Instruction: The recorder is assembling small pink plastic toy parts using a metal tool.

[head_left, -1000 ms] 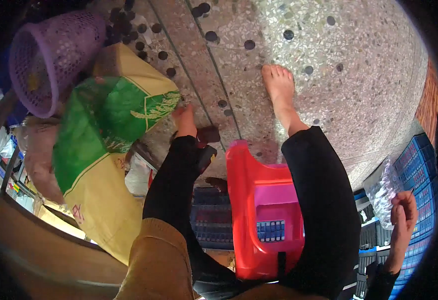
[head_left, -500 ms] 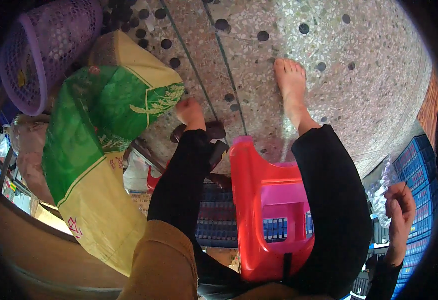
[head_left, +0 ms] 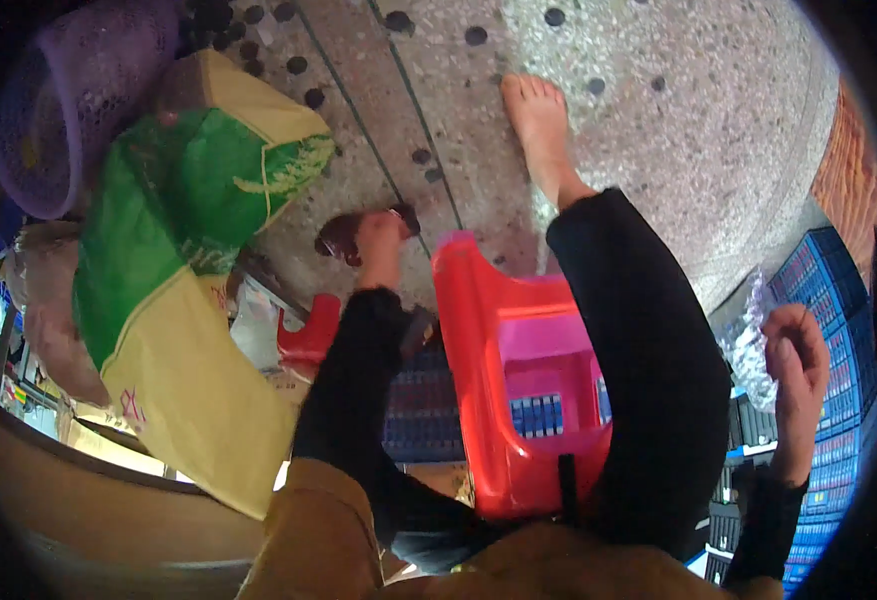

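The right hand [head_left: 801,385] is loosely curled, grip unclear, clear plastic [head_left: 748,350] just left, blue stacks [head_left: 840,375] right; left hand unseen.

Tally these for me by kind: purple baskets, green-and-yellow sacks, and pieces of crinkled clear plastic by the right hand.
Purple basket: 1
Green-and-yellow sack: 1
Crinkled clear plastic by the right hand: 1
Total: 3

Probably a storeroom or workshop: blue trays [head_left: 826,400], bulky sack [head_left: 193,375].
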Available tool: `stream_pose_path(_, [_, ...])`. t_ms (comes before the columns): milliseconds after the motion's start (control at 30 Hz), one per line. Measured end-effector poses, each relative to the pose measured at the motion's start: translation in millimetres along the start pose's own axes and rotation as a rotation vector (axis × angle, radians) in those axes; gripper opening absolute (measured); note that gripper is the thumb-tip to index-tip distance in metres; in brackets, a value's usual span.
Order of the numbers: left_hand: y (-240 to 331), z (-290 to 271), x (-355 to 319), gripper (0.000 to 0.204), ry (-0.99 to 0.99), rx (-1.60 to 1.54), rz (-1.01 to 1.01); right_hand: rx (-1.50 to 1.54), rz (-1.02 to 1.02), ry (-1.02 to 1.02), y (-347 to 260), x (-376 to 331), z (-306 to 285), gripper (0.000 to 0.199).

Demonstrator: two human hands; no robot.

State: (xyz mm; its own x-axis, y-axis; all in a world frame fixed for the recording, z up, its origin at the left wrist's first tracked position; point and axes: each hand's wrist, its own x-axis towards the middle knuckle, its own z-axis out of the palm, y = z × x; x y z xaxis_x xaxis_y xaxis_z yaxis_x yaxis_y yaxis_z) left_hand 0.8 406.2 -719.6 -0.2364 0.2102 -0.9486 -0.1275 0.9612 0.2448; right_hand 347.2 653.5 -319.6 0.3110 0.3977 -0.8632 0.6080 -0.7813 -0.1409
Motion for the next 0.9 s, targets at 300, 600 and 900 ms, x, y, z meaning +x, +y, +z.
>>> stream_pose_path(300, [16,28,-316,0.016,-0.711,0.53,0.489,0.227,-0.116,-0.164,18,-20,14,0.025])
stream_pose_path(600, [-3,22,-346,0.033,-0.941,0.627,0.21,0.186,-0.187,-0.032,21,-117,-44,0.024])
stream_pose_path(900, [-166,-129,-262,0.038,-0.669,0.587,0.636,0.199,-0.468,0.02,56,-158,-22,0.021])
